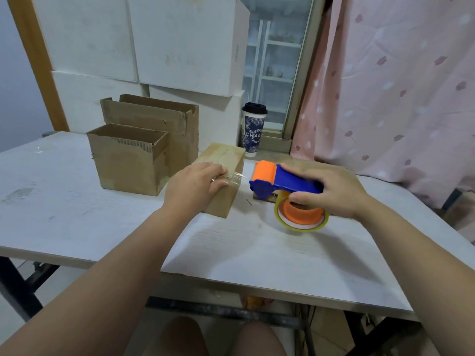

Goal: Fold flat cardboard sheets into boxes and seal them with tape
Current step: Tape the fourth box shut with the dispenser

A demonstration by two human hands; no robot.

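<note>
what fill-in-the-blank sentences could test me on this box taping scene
1. The right hand grips a plastic tape dispenser coloured orange and ____.
2. The left hand presses on the small closed brown cardboard box; ____ open-topped brown cardboard boxes stand beside it.
3. The patterned paper cup has a ____ lid.
Missing words: blue; two; black.

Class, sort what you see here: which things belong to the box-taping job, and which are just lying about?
Job: small closed box under the left hand; tape dispenser gripped by the right hand; front open box; rear open box.
Lying about: lidded cup; white cartons; pink curtain.
</note>
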